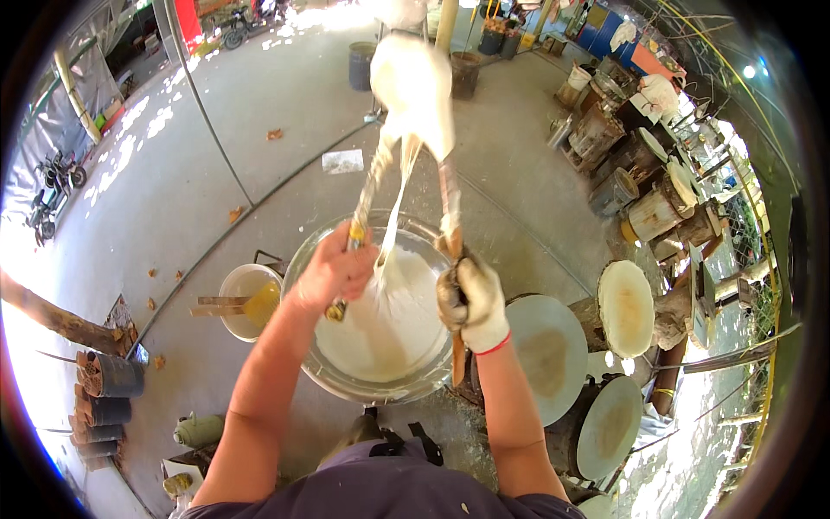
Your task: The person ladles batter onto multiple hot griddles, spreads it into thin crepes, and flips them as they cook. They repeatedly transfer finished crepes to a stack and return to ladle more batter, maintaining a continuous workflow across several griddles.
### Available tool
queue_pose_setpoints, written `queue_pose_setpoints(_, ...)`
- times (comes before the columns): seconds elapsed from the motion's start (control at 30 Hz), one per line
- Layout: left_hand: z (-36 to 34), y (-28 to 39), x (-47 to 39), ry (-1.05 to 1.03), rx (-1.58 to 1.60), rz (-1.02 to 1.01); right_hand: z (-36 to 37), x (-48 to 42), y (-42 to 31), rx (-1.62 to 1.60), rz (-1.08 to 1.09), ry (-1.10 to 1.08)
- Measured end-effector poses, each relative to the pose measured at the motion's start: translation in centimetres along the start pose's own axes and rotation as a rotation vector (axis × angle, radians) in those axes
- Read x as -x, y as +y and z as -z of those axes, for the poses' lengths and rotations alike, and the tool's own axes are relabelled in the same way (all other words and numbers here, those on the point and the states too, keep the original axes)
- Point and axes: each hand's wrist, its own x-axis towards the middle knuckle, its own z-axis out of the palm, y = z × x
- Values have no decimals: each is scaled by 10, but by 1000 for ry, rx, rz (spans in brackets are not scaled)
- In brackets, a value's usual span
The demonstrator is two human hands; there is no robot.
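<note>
My left hand [335, 267], bare, is closed round a coated stick [372, 185] with a yellowish handle. My right hand [473, 295], in a soiled white glove with a red cuff edge, grips a wooden stick [450, 194]. Both sticks point away from me and reach up to a bulky, glossy off-white mass [412, 84], blurred and overexposed. From it a stretched white strand [397, 217] hangs between the sticks down into the pale, thick contents [389, 337] of a wide round basin [374, 394], which lies under both hands. What the palms cover is hidden.
Left of the basin stands a white bucket [228, 285] with a yellow-ended wooden tool [259, 305]. To the right are several drums with round pale tops [548, 350]. A hose or cable [259, 204] crosses the concrete floor. Stacked dark cylinders [113, 376] lie at the lower left.
</note>
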Motion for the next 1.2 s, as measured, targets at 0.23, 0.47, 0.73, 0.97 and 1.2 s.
queue_pose_setpoints(0.23,-45,-26,32,124,-391,116,52,71,3,118,9,248)
queue_pose_setpoints(0.47,-167,-150,94,-342,169,766,179,208,71,312,70,584)
queue_pose_setpoints(0.73,-395,-256,133,-510,369,1134,329,577,156,937,-182,796)
queue_pose_setpoints(0.97,-531,-309,157,-1058,181,1050,345,629,160,481,-113,1115)
queue_pose_setpoints(1.2,-609,-419,162,-1216,-221,744,423,612,164,-625,375,1675)
